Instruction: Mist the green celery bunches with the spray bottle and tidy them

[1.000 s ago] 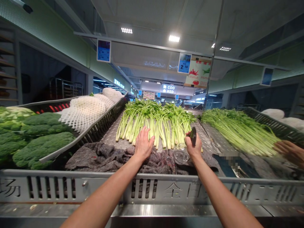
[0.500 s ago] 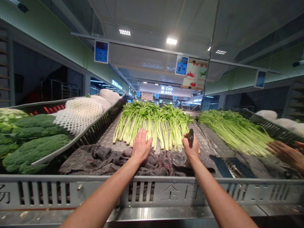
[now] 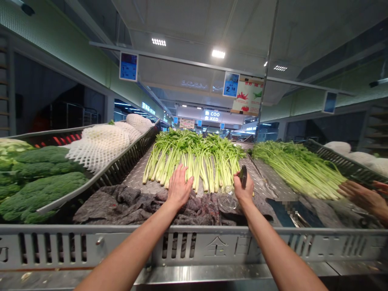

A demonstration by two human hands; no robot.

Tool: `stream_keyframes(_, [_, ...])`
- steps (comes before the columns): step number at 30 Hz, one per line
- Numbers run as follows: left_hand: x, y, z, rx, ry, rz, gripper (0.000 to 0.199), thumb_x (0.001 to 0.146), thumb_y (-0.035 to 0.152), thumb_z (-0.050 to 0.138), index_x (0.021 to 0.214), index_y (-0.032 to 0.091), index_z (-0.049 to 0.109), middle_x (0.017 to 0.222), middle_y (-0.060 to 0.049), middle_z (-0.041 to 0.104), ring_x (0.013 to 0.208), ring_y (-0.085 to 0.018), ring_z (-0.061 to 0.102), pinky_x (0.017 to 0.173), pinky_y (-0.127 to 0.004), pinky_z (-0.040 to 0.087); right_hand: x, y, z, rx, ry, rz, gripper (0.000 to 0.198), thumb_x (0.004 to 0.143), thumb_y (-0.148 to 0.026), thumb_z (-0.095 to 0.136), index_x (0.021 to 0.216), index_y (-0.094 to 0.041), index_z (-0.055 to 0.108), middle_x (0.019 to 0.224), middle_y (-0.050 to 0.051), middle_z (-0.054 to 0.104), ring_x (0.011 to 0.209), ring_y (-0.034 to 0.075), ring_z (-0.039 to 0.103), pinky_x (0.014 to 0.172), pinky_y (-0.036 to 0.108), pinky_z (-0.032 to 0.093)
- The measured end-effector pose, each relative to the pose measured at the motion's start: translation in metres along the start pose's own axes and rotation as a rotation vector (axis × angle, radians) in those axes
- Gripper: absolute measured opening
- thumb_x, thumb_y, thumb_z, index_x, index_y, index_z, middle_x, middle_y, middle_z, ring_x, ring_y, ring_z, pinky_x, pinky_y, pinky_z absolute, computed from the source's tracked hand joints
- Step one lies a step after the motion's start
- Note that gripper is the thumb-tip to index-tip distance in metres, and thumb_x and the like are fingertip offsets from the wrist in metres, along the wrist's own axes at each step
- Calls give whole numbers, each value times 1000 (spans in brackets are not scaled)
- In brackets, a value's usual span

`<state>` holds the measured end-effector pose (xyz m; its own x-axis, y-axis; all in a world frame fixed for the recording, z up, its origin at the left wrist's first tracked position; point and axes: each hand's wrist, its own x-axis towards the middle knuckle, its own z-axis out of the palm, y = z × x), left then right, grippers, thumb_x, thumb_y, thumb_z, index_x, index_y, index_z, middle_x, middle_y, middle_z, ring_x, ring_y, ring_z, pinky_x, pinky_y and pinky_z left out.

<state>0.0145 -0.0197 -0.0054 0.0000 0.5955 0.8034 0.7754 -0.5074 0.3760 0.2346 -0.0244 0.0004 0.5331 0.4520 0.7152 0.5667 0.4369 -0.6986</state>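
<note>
Two hands: left (image 3: 180,189) spread at celery (image 3: 195,144), right (image 3: 245,190) gripping clear bottle (image 3: 228,201), "COOKED" sign (image 3: 213,115) beyond

A diamond-patterned metal shelf (image 3: 133,176) carries a row of leafy celery stalks (image 3: 195,147); a crumpled grey cloth (image 3: 127,204) lies along its front.

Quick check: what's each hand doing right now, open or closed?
Left hand: open, at the celery stalk ends; contact unclear.
Right hand: closed, holding what looks like a clear spray bottle with a black top.
</note>
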Motion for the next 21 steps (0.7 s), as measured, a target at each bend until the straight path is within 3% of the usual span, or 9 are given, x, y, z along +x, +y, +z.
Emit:
stream_keyframes(7, [0, 1, -1, -18, -7, -8, 41, 80, 32, 36, 116, 14, 42, 131, -13, 36, 122, -25, 31, 99, -44, 27, 1, 2, 1, -8, 39, -24, 25, 60, -30, 47, 79, -17, 55, 77, 5, 60, 75, 21, 55, 72, 32, 39])
stream_keyframes(15, [0, 1, -1, -39, -14, -36, 42, 80, 32, 35, 117, 13, 41, 131, -13, 35, 122, -26, 30, 99, -45, 27, -3, -2, 2, 68, -175, -161, 26, 61, -31, 46, 81, -17, 56, 75, 3, 60, 64, 17, 54, 65, 29, 41])
stream_keyframes(21, [0, 0, 0, -39, -6, -56, 41, 80, 32, 35, 116, 13, 42, 131, -14, 35, 122, -25, 31, 98, -45, 28, 4, -19, 15, 54, -181, -161, 23, 61, -31, 46, 76, -18, 57, 72, 3, 61, 63, 17, 54, 62, 29, 41])
